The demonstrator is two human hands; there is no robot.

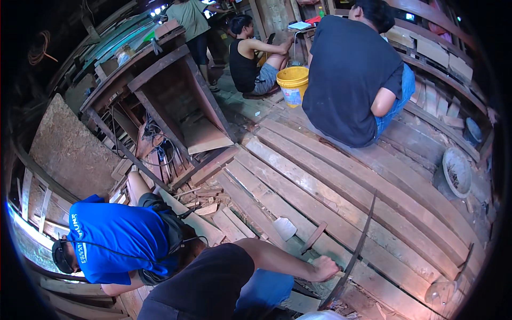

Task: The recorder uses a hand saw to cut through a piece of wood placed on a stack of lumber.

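My left arm, in a dark sleeve, comes from the lower edge and reaches right over the planks. At its end my left hand [324, 268] is closed low down, its fingers curled; what they hold, if anything, is too small to make out. Just right of the fingers lies a long, narrow, dark blade-like strip [358, 246], slanting across the boards and widening toward the lower edge. Beyond the hand, a short wood strip [314, 238] lies across a gap, with a pale flat piece [285, 228] to its left. My right hand is not visible.
Long planks [330, 197] with gaps between them form the floor. A person in a blue shirt [125, 237] bends close on the left; another in dark clothing [354, 80] sits ahead. A yellow bucket [293, 78], a wooden cabinet frame [184, 101] and a grey bucket [444, 180] stand around.
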